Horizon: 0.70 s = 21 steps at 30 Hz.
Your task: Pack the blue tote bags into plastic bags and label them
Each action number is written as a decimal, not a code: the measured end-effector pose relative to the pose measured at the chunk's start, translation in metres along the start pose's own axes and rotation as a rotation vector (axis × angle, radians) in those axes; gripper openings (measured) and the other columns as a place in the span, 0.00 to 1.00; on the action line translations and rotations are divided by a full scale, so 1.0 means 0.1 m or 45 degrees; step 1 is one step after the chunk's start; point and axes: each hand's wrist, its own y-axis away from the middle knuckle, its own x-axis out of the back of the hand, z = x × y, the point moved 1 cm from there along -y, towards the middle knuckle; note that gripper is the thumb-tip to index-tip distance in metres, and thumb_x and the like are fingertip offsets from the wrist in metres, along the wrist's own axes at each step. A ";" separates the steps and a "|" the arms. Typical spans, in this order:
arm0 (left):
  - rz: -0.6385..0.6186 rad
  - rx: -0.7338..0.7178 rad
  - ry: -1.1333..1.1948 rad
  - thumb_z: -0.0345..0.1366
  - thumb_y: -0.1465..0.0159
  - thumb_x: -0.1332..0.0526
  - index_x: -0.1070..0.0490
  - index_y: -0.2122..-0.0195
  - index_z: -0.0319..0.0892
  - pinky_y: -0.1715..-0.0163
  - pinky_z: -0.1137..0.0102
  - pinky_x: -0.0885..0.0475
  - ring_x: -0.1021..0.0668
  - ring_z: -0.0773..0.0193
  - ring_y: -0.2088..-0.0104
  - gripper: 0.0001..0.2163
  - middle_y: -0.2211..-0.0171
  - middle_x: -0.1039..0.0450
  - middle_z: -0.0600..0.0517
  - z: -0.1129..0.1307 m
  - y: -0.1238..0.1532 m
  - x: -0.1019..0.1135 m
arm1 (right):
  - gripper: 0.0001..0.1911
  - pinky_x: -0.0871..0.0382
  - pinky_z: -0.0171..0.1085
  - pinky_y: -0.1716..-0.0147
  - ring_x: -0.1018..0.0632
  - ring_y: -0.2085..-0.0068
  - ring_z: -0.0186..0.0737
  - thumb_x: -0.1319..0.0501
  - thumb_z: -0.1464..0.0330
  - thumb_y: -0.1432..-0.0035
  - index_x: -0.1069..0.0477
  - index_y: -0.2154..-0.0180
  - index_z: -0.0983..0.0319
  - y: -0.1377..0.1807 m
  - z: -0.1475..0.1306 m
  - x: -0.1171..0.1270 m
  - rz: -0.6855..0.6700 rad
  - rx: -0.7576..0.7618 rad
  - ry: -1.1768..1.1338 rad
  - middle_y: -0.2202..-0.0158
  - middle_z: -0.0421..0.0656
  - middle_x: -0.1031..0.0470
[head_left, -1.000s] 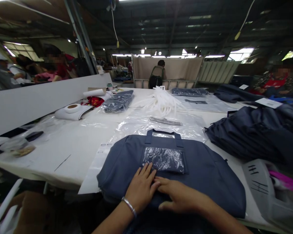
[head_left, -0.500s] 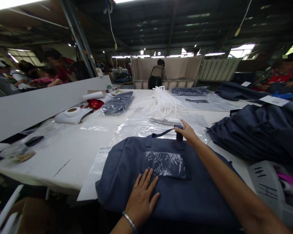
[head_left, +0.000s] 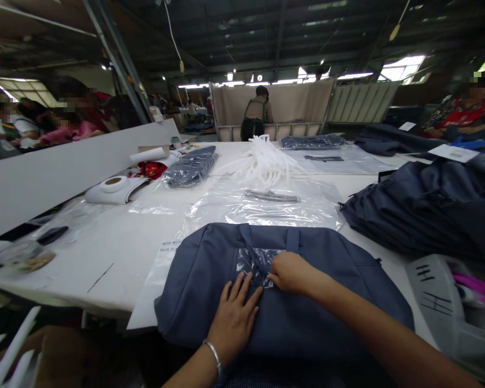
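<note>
A dark blue bag lies at the near edge of the white table. Its front carries a pocket with a clear plastic window. My left hand, with a silver bracelet at the wrist, lies flat on the bag below the pocket, fingers spread. My right hand is closed on the bag's strap handle, which is folded down over the window. Under the bag's left end a white printed sheet sticks out. Beyond the bag lie clear plastic bags.
White strips lie heaped mid-table. A wrapped blue bundle and a tape roll are at left. More dark blue bags pile up at right, above a grey bin. Several people work around; one person stands beyond the table.
My right hand has pulled the strap handle from the bag's far edge down toward me, over the pocket window. The left hand stays flat on the bag. The view has shifted slightly.
</note>
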 end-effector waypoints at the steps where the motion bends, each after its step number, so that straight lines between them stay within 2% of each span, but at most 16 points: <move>1: -0.006 -0.013 -0.018 0.34 0.32 0.46 0.41 0.36 0.53 0.41 0.46 0.34 0.41 0.47 0.33 0.23 0.32 0.47 0.47 0.01 0.01 -0.01 | 0.11 0.31 0.38 0.64 0.20 0.63 0.50 0.37 0.65 0.42 0.18 0.67 0.64 -0.11 -0.06 0.05 -0.044 -0.022 0.038 0.67 0.54 0.19; 3: -0.019 -0.015 -0.009 0.34 0.32 0.47 0.40 0.36 0.53 0.41 0.46 0.34 0.41 0.48 0.33 0.22 0.32 0.47 0.46 0.01 0.04 -0.01 | 0.12 0.32 0.39 0.65 0.19 0.62 0.51 0.36 0.63 0.44 0.18 0.65 0.66 -0.32 -0.17 0.07 -0.045 -0.041 0.044 0.65 0.56 0.19; 5: -0.066 -0.014 0.048 0.35 0.33 0.45 0.38 0.37 0.52 0.41 0.48 0.34 0.39 0.49 0.34 0.22 0.33 0.45 0.46 -0.05 0.05 0.05 | 0.18 0.33 0.38 0.66 0.19 0.61 0.51 0.42 0.59 0.38 0.19 0.64 0.64 -0.44 -0.25 -0.05 0.004 -0.067 0.022 0.64 0.54 0.19; 8: -0.247 -0.056 0.217 0.37 0.38 0.38 0.30 0.44 0.54 0.44 0.58 0.29 0.30 0.52 0.39 0.20 0.37 0.35 0.48 -0.23 -0.05 0.35 | 0.27 0.38 0.36 0.68 0.19 0.64 0.44 0.53 0.57 0.31 0.19 0.68 0.60 -0.43 -0.27 -0.33 0.254 -0.147 -0.099 0.67 0.48 0.18; 9: -0.316 -0.064 0.267 0.38 0.39 0.36 0.27 0.47 0.55 0.48 0.62 0.26 0.25 0.54 0.44 0.18 0.42 0.30 0.50 -0.30 -0.15 0.50 | 0.27 0.40 0.35 0.70 0.20 0.66 0.41 0.53 0.58 0.31 0.20 0.70 0.60 -0.40 -0.27 -0.42 0.355 -0.156 -0.157 0.68 0.46 0.19; 11: -0.382 -0.027 0.295 0.38 0.37 0.38 0.25 0.52 0.56 0.57 0.68 0.24 0.19 0.59 0.57 0.12 0.56 0.20 0.55 -0.47 -0.47 0.80 | 0.25 0.45 0.35 0.72 0.21 0.70 0.37 0.49 0.58 0.33 0.22 0.74 0.60 -0.33 -0.25 -0.54 0.502 -0.149 -0.261 0.72 0.44 0.20; 12: -0.352 0.005 0.256 0.39 0.35 0.40 0.25 0.51 0.55 0.59 0.68 0.25 0.18 0.60 0.60 0.12 0.60 0.19 0.56 -0.56 -0.70 0.92 | 0.24 0.47 0.35 0.73 0.22 0.72 0.36 0.48 0.58 0.34 0.23 0.76 0.60 -0.30 -0.25 -0.58 0.531 -0.140 -0.290 0.74 0.43 0.20; 14: -0.189 -0.033 0.204 0.39 0.34 0.42 0.25 0.54 0.51 0.56 0.68 0.28 0.20 0.59 0.56 0.10 0.57 0.20 0.54 -0.73 -1.24 1.01 | 0.24 0.51 0.36 0.74 0.24 0.74 0.34 0.47 0.57 0.35 0.25 0.78 0.61 -0.27 -0.24 -0.60 0.558 -0.127 -0.330 0.76 0.43 0.22; 16: -0.159 -0.054 0.264 0.37 0.35 0.41 0.24 0.58 0.48 0.57 0.69 0.30 0.21 0.60 0.57 0.08 0.58 0.20 0.53 -0.88 -1.82 0.86 | 0.24 0.53 0.37 0.75 0.25 0.75 0.34 0.46 0.58 0.35 0.25 0.79 0.61 -0.27 -0.24 -0.58 0.568 -0.107 -0.361 0.77 0.42 0.22; 17: -0.218 -0.042 0.308 0.35 0.37 0.38 0.24 0.60 0.45 0.58 0.70 0.30 0.21 0.61 0.59 0.06 0.60 0.20 0.53 -0.95 -2.09 0.70 | 0.23 0.53 0.37 0.75 0.25 0.75 0.34 0.46 0.58 0.36 0.26 0.79 0.61 -0.28 -0.24 -0.57 0.564 -0.088 -0.376 0.77 0.42 0.22; 19: -0.334 -0.076 0.350 0.35 0.44 0.32 0.24 0.64 0.43 0.63 0.72 0.31 0.21 0.63 0.64 0.07 0.66 0.21 0.53 -1.05 -2.54 0.29 | 0.22 0.53 0.37 0.75 0.25 0.74 0.34 0.45 0.59 0.36 0.26 0.79 0.61 -0.28 -0.24 -0.55 0.544 -0.052 -0.404 0.77 0.42 0.22; 21: -0.442 -0.125 0.398 0.37 0.50 0.28 0.24 0.66 0.43 0.67 0.74 0.32 0.22 0.64 0.67 0.11 0.68 0.22 0.54 -1.13 -2.84 -0.14 | 0.22 0.52 0.36 0.74 0.24 0.74 0.34 0.45 0.60 0.36 0.26 0.78 0.61 -0.28 -0.23 -0.55 0.519 -0.024 -0.430 0.77 0.42 0.22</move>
